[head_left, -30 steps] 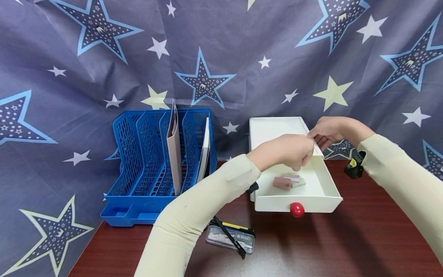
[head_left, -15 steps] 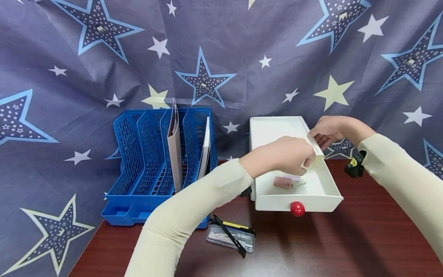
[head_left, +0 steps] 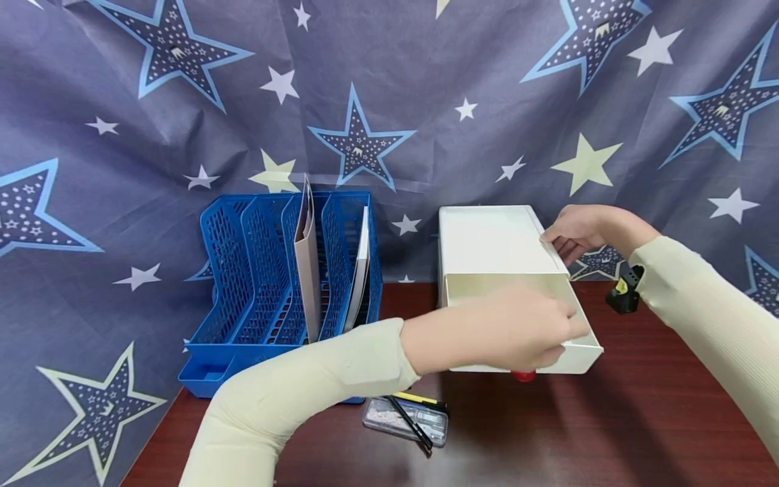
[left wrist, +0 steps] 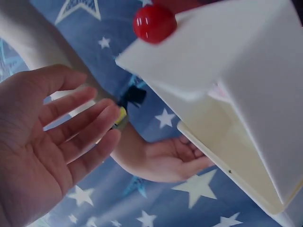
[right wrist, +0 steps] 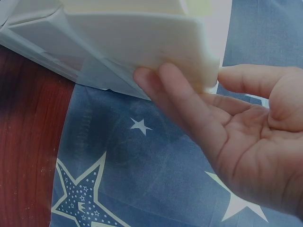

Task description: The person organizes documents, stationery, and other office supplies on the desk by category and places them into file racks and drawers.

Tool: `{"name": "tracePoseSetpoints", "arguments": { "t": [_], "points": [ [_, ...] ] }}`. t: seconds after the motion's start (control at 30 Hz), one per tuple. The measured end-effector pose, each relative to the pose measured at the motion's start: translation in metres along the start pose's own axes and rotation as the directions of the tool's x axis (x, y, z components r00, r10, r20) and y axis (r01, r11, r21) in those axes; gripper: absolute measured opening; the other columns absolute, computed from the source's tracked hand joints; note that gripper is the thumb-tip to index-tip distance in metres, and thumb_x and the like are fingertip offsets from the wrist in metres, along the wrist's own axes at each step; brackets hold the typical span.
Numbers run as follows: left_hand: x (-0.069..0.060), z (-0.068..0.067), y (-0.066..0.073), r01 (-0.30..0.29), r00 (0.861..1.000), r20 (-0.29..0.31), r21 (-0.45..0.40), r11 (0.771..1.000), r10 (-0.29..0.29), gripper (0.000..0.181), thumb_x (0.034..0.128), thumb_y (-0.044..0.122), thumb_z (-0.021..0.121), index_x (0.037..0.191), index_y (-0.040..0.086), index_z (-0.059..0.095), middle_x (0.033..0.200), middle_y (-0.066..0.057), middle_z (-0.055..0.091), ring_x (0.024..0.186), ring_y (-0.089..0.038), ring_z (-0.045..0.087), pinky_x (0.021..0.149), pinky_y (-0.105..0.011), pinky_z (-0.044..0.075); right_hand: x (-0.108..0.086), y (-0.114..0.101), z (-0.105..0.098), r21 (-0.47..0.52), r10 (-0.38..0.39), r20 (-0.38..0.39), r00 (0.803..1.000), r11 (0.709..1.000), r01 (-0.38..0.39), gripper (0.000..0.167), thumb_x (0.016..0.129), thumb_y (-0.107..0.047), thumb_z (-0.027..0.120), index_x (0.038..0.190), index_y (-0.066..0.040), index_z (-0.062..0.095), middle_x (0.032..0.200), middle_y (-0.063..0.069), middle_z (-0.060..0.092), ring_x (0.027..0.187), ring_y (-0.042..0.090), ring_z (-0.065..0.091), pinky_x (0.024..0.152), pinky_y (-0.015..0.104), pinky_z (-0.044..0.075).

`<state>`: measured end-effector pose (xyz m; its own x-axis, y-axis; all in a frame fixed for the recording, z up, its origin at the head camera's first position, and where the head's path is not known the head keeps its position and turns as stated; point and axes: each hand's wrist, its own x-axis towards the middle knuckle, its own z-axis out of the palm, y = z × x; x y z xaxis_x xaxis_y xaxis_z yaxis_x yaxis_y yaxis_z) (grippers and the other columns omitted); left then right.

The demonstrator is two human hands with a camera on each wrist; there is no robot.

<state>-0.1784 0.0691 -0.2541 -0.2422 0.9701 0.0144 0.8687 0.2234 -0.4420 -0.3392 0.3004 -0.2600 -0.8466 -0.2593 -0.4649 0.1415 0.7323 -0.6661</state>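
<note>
My left hand (head_left: 505,331), blurred in the head view, hovers over the front of a pulled-out white drawer (head_left: 587,360). Its fingers bend loosely around nothing in the left wrist view. Below it the drawer's round red knob (head_left: 523,376) shows partly; the left wrist view has the knob (left wrist: 155,23) in full. A pinkish item (left wrist: 219,92) peeks from inside the drawer; the other contents are hidden behind the hand. My right hand (head_left: 581,231) touches the side of the white cabinet (head_left: 496,240), thumb at its top edge and nearly straight fingers (right wrist: 173,87) against the side wall.
A blue file rack (head_left: 268,270) with a pinkish folder (head_left: 308,270) and a white-edged one (head_left: 359,270) stands left. On the dark red table (head_left: 657,406) lie a clear case (head_left: 389,416), a black pen (head_left: 414,423) and a yellow-black pen (head_left: 420,399). A starry curtain hangs behind.
My left hand has come from the cabinet's front top edge forward and down, over the drawer front, covering the small items inside. The right hand and the drawer have stayed put.
</note>
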Motion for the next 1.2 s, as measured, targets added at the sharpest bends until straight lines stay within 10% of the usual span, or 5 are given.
{"name": "tracePoseSetpoints", "arguments": {
  "t": [0.47,0.67,1.0,1.2],
  "points": [
    [-0.031,0.031,0.026,-0.129,0.948,-0.241,0.305,0.944,0.207,0.042,0.1086,0.019,0.021,0.132,0.026,0.056,0.131,0.011,0.057,0.120,-0.009,0.054,0.092,-0.028,0.048,0.002,0.002,0.000,-0.019,-0.005,-0.012,1.000,1.000,0.005,0.046,0.103,-0.018,0.051,0.126,0.022,0.050,0.092,0.010,0.073,0.080,0.017,0.072,0.080,0.039,0.062],
    [-0.037,0.050,0.024,-0.175,0.930,-0.242,0.375,0.910,0.278,0.046,0.1075,0.015,0.018,0.135,0.026,0.053,0.135,0.007,0.056,0.122,-0.011,0.050,0.099,-0.034,0.045,0.002,0.002,0.000,-0.001,0.000,-0.008,1.000,1.000,0.000,0.045,0.103,-0.017,0.049,0.125,0.022,0.049,0.089,0.008,0.072,0.079,0.016,0.071,0.079,0.038,0.062],
    [-0.041,0.070,0.030,-0.218,0.885,-0.170,0.671,0.709,0.434,0.045,0.1039,-0.001,0.019,0.134,0.012,0.050,0.134,0.000,0.055,0.115,-0.017,0.055,0.093,-0.035,0.044,0.002,0.001,0.001,-0.009,-0.001,-0.012,1.000,1.000,0.001,0.046,0.105,-0.018,0.048,0.127,0.022,0.048,0.092,0.010,0.071,0.079,0.016,0.071,0.079,0.038,0.062],
    [-0.038,0.079,0.034,-0.206,0.897,-0.134,0.717,0.666,0.421,0.046,0.1041,-0.001,0.018,0.130,0.017,0.051,0.133,0.004,0.052,0.116,-0.014,0.052,0.094,-0.033,0.041,0.002,0.001,0.001,-0.018,0.000,-0.012,1.000,1.000,-0.001,0.047,0.105,-0.018,0.047,0.130,0.022,0.047,0.096,0.012,0.071,0.081,0.016,0.071,0.081,0.039,0.062]
  ]
}}
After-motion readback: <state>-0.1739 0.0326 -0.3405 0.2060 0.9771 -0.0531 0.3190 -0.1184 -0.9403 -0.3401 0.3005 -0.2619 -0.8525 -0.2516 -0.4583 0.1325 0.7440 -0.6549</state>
